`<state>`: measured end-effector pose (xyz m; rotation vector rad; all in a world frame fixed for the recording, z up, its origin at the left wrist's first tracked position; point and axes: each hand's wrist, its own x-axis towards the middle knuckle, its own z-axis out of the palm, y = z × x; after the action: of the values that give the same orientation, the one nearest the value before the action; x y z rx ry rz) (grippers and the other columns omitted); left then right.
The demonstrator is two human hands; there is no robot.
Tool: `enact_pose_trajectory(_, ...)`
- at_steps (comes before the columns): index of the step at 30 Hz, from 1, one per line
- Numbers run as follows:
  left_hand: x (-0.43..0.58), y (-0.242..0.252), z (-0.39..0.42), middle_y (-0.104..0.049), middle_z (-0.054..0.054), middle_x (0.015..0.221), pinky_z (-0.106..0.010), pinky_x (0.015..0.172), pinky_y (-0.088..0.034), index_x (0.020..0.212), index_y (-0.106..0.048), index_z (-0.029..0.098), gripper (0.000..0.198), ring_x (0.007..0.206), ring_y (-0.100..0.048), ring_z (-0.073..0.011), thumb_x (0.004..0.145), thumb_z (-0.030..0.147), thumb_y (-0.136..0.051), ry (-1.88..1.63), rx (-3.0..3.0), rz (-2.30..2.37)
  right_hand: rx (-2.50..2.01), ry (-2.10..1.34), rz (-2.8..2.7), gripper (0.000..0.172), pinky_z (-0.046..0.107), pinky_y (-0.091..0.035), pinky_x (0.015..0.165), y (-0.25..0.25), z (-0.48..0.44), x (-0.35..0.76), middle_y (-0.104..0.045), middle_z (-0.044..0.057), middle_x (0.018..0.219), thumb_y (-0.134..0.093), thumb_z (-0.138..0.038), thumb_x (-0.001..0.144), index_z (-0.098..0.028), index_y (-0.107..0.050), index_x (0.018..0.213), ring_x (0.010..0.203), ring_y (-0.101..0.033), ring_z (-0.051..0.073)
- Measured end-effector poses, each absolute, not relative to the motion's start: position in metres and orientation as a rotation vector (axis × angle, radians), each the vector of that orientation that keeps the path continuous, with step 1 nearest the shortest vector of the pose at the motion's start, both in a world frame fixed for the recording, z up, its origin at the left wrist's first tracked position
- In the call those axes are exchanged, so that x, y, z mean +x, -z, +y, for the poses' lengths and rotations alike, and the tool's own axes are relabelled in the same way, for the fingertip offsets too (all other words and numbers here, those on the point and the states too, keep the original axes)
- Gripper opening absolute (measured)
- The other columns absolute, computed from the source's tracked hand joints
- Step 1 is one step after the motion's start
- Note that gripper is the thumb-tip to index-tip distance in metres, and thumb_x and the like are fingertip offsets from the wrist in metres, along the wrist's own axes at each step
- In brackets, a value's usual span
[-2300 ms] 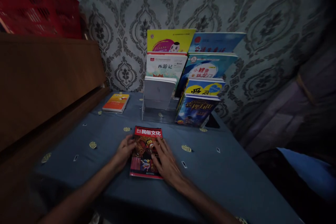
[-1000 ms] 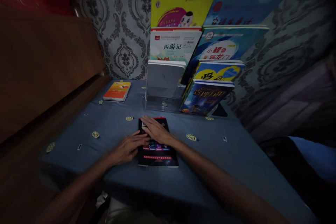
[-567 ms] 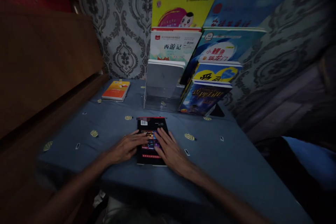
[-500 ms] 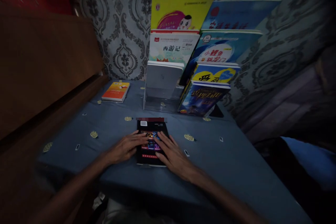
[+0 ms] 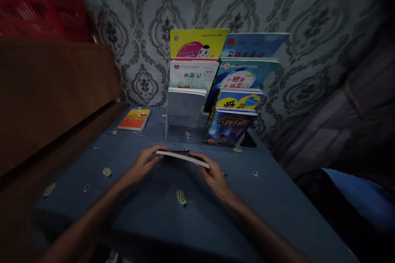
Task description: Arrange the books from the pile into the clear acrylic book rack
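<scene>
A thin dark-covered book (image 5: 183, 157) is held up off the table, its pale page edge turned toward me and slightly bowed. My left hand (image 5: 148, 161) grips its left side, fingers closed around the edge. On the right side my right hand (image 5: 212, 172) grips it too, with the thumb side along the page edge. Its cover is mostly out of sight at this angle. Beyond the book stands a clear tiered book rack (image 5: 187, 132) with several books, among them a dark blue one (image 5: 230, 128) at the front right and a white one (image 5: 193, 74) on the left.
An orange book (image 5: 134, 120) lies at the table's back left. The table (image 5: 148, 218) has a blue cloth with pineapple prints. A wooden cabinet (image 5: 55, 98) with a red basket (image 5: 43, 8) on top borders the left; a patterned wall stands behind. A dark flat object (image 5: 248, 140) lies beside the rack.
The black book, flat on the table under both hands before, is now lifted and tilted edge-on. Both hands have moved from lying on its cover to gripping its sides. My view has tilted up.
</scene>
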<state>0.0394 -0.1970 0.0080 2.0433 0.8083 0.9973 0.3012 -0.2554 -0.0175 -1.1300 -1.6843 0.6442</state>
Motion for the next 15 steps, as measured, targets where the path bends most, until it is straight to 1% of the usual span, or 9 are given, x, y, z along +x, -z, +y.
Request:
enact_pose_trajectory(4, 0.042, -0.011, -0.199, -0.07, -0.006, 0.101, -0.03, 0.087, -0.049, 0.108, -0.065, 0.016, 0.031, 0.097, -0.064, -0.0207, 0.099, 0.04, -0.047, -1.126, 2.074, 0.835, -1.14, -0.482, -1.636, 0.032, 0.041, -0.052, 0.094, 0.009, -0.253, 0.29, -0.071, 0.009, 0.116, -0.047, -0.039, 0.098, -0.022, -0.063, 0.12, 0.103, -0.067, 0.025)
enact_pose_trajectory(6, 0.041, -0.013, -0.202, -0.069, -0.006, 0.097, -0.03, 0.085, -0.05, 0.104, -0.064, 0.016, 0.03, 0.092, -0.064, -0.0203, 0.099, 0.039, -0.045, -1.092, 2.115, 0.85, -1.149, -0.456, -1.655, 0.029, 0.039, -0.054, 0.09, 0.008, -0.255, 0.289, -0.072, 0.008, 0.109, -0.047, -0.039, 0.099, -0.022, -0.063, 0.116, 0.098, -0.067, 0.024)
enact_pose_trajectory(8, 0.039, -0.016, -0.205, -0.069, -0.006, 0.098, -0.03, 0.086, -0.05, 0.104, -0.063, 0.017, 0.029, 0.093, -0.063, -0.0206, 0.099, 0.039, -0.044, -1.033, 2.156, 0.869, -1.16, -0.453, -1.683, 0.027, 0.039, -0.054, 0.088, 0.008, -0.258, 0.289, -0.072, 0.007, 0.104, -0.047, -0.039, 0.099, -0.023, -0.064, 0.112, 0.095, -0.068, 0.024)
enact_pose_trajectory(12, 0.039, -0.024, -0.205, -0.069, -0.005, 0.099, -0.031, 0.086, -0.051, 0.104, -0.06, 0.019, 0.027, 0.093, -0.063, -0.0204, 0.1, 0.038, -0.041, -0.96, 2.217, 0.863, -1.161, -0.452, -1.702, 0.03, 0.042, -0.054, 0.091, 0.009, -0.259, 0.291, -0.071, 0.008, 0.109, -0.045, -0.041, 0.099, -0.023, -0.061, 0.117, 0.099, -0.067, 0.025)
enact_pose_trajectory(15, 0.04, -0.027, -0.202, -0.069, -0.005, 0.1, -0.032, 0.086, -0.051, 0.105, -0.058, 0.02, 0.026, 0.094, -0.063, -0.0204, 0.1, 0.038, -0.04, -0.925, 2.251, 0.846, -1.169, -0.446, -1.726, 0.032, 0.042, -0.055, 0.09, 0.01, -0.259, 0.293, -0.07, 0.008, 0.113, -0.043, -0.042, 0.099, -0.024, -0.06, 0.119, 0.1, -0.067, 0.026)
